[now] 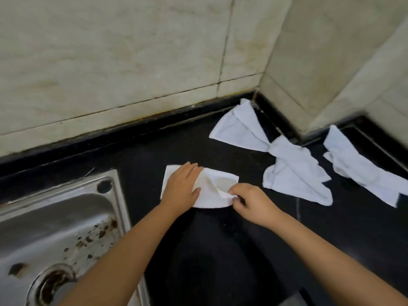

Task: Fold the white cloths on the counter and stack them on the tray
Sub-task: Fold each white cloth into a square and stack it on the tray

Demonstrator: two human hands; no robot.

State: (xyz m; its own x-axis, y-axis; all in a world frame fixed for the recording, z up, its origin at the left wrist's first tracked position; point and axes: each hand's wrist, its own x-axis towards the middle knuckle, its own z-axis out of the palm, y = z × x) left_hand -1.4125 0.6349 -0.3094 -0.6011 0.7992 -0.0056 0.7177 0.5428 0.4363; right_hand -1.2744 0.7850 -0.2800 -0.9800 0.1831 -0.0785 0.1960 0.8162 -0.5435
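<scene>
Soft white terry cloths (295, 171) lie on a glossy black stone counter (220, 250) beside a stained, brushed-metal sink (55, 217).

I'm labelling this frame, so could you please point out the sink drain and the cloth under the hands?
sink drain (52, 287), head view, dark opening.
cloth under the hands (212, 196), head view, bare middle.
</scene>
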